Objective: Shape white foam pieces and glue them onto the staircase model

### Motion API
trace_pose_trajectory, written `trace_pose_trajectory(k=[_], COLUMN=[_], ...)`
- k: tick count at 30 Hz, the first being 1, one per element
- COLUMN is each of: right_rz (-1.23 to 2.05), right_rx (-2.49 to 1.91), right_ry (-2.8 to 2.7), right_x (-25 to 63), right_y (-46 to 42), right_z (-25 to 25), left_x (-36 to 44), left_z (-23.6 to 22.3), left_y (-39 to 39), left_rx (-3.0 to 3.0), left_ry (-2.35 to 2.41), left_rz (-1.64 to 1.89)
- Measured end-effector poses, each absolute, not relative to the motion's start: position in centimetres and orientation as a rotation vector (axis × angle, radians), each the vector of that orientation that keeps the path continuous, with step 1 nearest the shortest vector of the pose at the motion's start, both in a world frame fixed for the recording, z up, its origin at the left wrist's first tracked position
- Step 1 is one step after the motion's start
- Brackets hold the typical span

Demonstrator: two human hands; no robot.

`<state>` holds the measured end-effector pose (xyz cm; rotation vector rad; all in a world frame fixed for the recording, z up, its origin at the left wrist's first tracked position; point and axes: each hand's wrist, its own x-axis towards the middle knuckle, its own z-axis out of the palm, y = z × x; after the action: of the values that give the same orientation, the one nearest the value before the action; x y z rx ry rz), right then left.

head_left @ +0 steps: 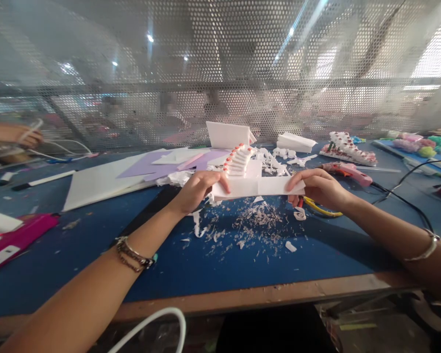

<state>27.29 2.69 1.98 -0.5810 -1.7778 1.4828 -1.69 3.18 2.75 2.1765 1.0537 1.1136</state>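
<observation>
Stretched between my two hands is a long white strip of paper or thin foam, with a faint crease near its middle. My left hand pinches its left end, and my right hand grips the right end between thumb and fingers. Just behind the strip stands a small white stepped model with red dots along its edge. Yellow-handled scissors or pliers lie under my right hand, partly hidden. Below the strip, small white shavings are scattered over the blue tabletop.
White and lilac sheets lie at left, near a marker and a magenta power strip. A pink glue gun with a black cord sits at right. Another person's hand is at far left. Perforated metal stands behind.
</observation>
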Motion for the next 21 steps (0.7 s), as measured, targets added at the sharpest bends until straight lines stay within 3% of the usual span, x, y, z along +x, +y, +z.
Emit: trace_pose_trajectory(k=[10,21], right_rz=[0.820,0.478], right_rx=[-0.857,-0.937], right_ry=[-2.007,-2.143], right_x=[26.6,25.8], right_y=[2.2,1.6], right_z=[2.0,2.1], left_x=[-0.9,-0.8], left_z=[3.5,4.2], left_y=[2.6,2.5], left_rx=[2.043,2.499], left_ry=[1.074,1.178], left_rz=[1.082,0.473])
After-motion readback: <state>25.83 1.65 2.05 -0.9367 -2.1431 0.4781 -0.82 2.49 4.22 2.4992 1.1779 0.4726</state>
